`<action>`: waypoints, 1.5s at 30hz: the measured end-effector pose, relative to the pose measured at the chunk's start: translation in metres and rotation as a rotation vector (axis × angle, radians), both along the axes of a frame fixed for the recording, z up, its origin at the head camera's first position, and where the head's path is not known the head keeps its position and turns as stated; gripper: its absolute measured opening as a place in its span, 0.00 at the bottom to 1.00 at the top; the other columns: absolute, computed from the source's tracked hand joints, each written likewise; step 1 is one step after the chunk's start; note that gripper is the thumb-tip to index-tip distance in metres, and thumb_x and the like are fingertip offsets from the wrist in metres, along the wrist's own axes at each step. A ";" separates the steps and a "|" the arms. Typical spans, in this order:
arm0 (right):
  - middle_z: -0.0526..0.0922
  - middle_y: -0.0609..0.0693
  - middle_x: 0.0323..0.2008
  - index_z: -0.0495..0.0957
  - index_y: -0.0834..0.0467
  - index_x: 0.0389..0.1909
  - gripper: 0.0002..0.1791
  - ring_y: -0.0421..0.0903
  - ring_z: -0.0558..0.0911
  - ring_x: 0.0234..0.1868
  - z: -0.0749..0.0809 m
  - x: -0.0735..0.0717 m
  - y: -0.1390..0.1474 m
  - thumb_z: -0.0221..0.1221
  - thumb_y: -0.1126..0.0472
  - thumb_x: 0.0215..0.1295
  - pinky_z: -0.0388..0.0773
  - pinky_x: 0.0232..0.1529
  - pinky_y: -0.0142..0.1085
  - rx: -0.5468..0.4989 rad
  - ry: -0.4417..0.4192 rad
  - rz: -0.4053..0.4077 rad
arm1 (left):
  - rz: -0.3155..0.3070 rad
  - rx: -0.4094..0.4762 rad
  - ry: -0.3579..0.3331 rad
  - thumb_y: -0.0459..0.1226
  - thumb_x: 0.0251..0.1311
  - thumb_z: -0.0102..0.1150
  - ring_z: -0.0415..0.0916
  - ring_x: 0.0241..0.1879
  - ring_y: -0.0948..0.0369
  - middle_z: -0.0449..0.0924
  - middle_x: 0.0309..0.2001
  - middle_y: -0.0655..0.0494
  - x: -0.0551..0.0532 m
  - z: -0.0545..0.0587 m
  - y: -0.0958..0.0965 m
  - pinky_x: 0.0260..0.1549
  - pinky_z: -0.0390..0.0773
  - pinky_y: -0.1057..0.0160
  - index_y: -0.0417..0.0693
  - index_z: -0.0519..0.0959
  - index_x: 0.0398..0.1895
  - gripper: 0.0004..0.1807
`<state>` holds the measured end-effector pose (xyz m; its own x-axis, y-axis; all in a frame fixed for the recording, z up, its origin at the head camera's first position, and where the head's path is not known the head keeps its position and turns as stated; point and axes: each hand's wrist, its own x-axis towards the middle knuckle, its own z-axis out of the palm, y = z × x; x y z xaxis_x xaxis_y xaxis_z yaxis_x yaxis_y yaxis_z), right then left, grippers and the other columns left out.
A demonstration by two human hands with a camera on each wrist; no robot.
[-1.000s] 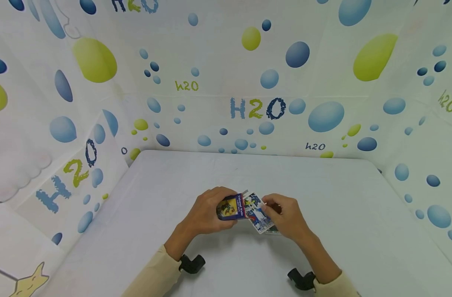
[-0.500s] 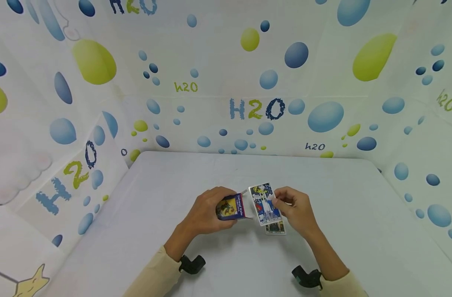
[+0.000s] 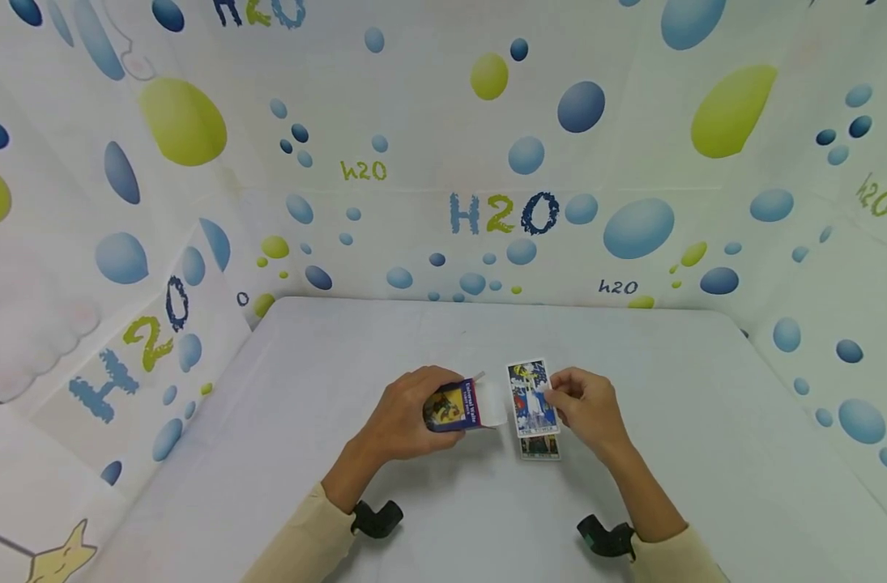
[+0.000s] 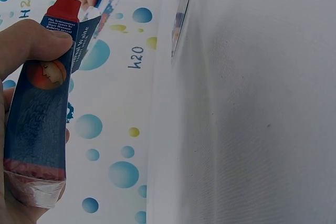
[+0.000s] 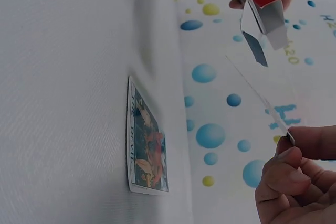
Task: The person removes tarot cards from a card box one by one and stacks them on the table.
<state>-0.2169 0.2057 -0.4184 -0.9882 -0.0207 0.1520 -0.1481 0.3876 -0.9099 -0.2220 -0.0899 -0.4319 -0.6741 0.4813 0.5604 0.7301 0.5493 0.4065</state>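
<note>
My left hand (image 3: 407, 414) grips a dark blue tarot card box (image 3: 449, 407), its open end and white flaps pointing right. In the left wrist view the thumb presses the narrow side of the box (image 4: 38, 114), near a red flap. My right hand (image 3: 590, 411) pinches a tarot card (image 3: 532, 397) by its right edge, picture side up, just beyond the box opening. Seen from the right wrist, this card (image 5: 261, 98) shows nearly edge-on. Below it on the table lies another tarot card (image 5: 149, 148), lettered "THE DEVIL"; the held card partly covers it in the head view.
A white cloth covers the table (image 3: 341, 348). Behind it and along the sides hangs a white backdrop (image 3: 428, 121) printed with blue and green drops and "H2O" lettering. Black camera mounts (image 3: 377, 518) sit at both wrists.
My right hand has drawn the card out of the box and moved it right, turning it more upright over the card on the table. My left hand and the box have stayed nearly still.
</note>
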 end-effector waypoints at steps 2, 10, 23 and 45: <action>0.79 0.56 0.26 0.81 0.66 0.37 0.04 0.49 0.76 0.23 0.000 -0.001 0.001 0.63 0.67 0.66 0.73 0.20 0.31 0.020 -0.040 -0.018 | -0.004 -0.001 0.002 0.47 0.40 0.82 0.77 0.51 0.63 0.82 0.55 0.60 0.000 0.000 0.000 0.51 0.81 0.59 0.51 0.78 0.60 0.39; 0.76 0.53 0.21 0.79 0.67 0.38 0.05 0.44 0.72 0.19 -0.010 -0.007 0.007 0.60 0.68 0.65 0.68 0.17 0.30 0.016 -0.231 -0.055 | -0.005 0.003 0.007 0.47 0.40 0.82 0.78 0.51 0.63 0.82 0.54 0.60 -0.002 -0.002 0.000 0.51 0.81 0.59 0.51 0.78 0.59 0.39; 0.79 0.53 0.22 0.78 0.67 0.37 0.05 0.44 0.73 0.20 -0.028 -0.013 0.010 0.61 0.68 0.64 0.70 0.19 0.33 0.076 -0.315 -0.046 | -0.005 0.005 0.002 0.47 0.40 0.82 0.77 0.50 0.64 0.82 0.54 0.60 -0.001 -0.002 0.000 0.50 0.81 0.59 0.50 0.78 0.59 0.39; 0.81 0.54 0.27 0.81 0.67 0.34 0.05 0.44 0.75 0.24 -0.045 -0.016 0.009 0.64 0.67 0.60 0.71 0.21 0.33 0.202 -0.347 -0.087 | 0.002 0.004 -0.009 0.48 0.41 0.81 0.78 0.53 0.62 0.82 0.55 0.59 -0.001 0.000 0.000 0.53 0.81 0.58 0.51 0.78 0.60 0.39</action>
